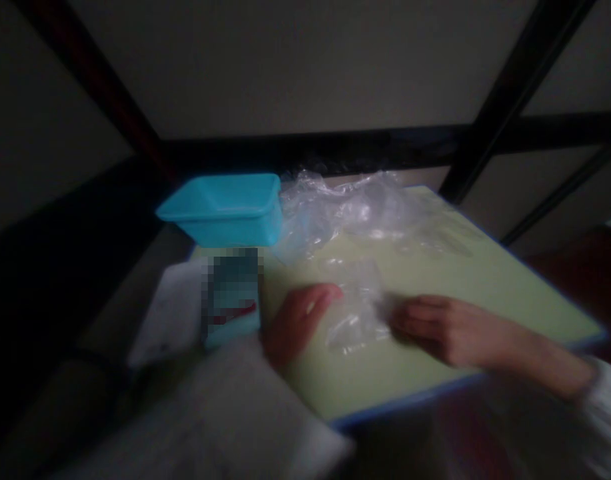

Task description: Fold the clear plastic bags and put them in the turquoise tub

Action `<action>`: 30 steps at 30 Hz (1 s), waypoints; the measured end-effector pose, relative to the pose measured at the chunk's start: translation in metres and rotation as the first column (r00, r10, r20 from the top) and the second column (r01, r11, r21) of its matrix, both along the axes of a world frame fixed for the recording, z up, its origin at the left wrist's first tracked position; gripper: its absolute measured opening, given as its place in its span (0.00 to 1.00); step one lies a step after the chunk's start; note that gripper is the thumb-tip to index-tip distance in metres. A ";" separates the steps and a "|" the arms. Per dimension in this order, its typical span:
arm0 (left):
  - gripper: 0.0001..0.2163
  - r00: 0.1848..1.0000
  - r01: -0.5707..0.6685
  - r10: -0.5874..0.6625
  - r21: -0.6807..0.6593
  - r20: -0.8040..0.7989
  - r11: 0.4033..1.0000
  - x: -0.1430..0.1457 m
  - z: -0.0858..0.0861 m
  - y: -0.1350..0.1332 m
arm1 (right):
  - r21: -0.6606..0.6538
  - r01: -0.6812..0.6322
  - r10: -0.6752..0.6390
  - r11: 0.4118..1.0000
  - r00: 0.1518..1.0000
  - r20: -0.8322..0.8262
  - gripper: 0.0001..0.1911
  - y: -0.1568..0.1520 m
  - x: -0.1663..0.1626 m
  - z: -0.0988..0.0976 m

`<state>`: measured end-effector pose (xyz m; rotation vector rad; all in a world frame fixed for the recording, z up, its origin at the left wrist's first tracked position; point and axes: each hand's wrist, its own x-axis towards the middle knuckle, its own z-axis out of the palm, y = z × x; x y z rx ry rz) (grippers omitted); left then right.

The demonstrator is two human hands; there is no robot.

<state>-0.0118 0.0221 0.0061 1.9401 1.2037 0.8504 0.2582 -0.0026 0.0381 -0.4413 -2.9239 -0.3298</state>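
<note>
A small clear plastic bag lies on the yellow-green tabletop, between my two hands. My left hand is at its left edge, thumb and fingers drawn together on the plastic. From the right, my right hand reaches in with its fingers bent and close together at the bag's right edge. The fingertips there are blurred and partly in shadow. Behind the bag spreads a loose heap of clear plastic bags, crumpled and shiny.
A turquoise plastic basin stands at the table's back left. In front of it are a white sheet-like item and a teal item, partly pixelated. Dark metal bars and a pale wall panel rise behind the blue-edged table.
</note>
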 end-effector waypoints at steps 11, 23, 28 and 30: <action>0.16 1.000 0.006 -0.006 -0.011 -0.020 1.000 0.000 0.000 0.000 | 0.075 0.003 -0.003 0.997 1.000 0.002 0.13 -0.007 0.003 -0.008; 0.16 1.000 -0.001 0.001 -0.039 -0.012 0.999 0.002 0.003 -0.004 | 0.028 0.050 -0.044 0.998 0.983 -0.178 0.17 -0.009 0.008 -0.018; 0.15 1.000 0.014 -0.014 -0.005 -0.011 1.000 0.003 0.003 -0.002 | -0.007 0.086 -0.086 0.996 0.980 -0.178 0.19 -0.011 0.013 -0.017; 0.15 1.000 0.016 -0.016 0.000 -0.003 1.000 0.003 0.003 -0.001 | 0.022 0.067 -0.062 0.998 0.985 -0.162 0.20 -0.009 0.015 -0.019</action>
